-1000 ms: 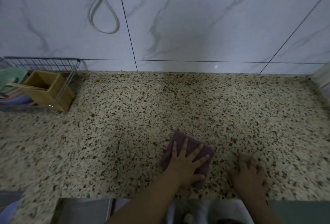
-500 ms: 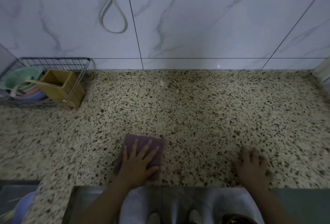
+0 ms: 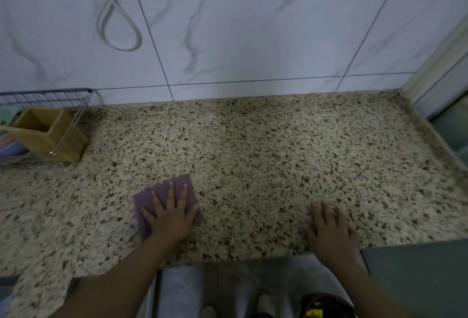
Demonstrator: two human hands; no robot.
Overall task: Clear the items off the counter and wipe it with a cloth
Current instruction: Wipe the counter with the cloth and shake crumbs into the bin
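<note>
Pressing down flat with fingers spread wide, the left hand (image 3: 170, 212) is seen on a purple cloth (image 3: 166, 200) laid on the speckled stone counter (image 3: 266, 155), near its front edge and left of centre. The cloth is pinned under the palm, not gripped, and its corners show beyond the fingers on every side. The right hand (image 3: 330, 233) is laid flat on the bare counter well to the right of the cloth, palm down, fingers spread and holding nothing, close to the front edge. Both forearms are seen reaching in from the bottom of the view.

At the far left of the counter, a wire rack (image 3: 48, 100) is set against the wall, and a wooden box (image 3: 54, 131) with an open top is seen at its right end, partly behind the rack's wires. A looped white hose (image 3: 119, 31) is seen hanging against the marbled wall tiles (image 3: 253, 26) behind the counter. Between the hands and the wall, the stone surface is shown bare.
</note>
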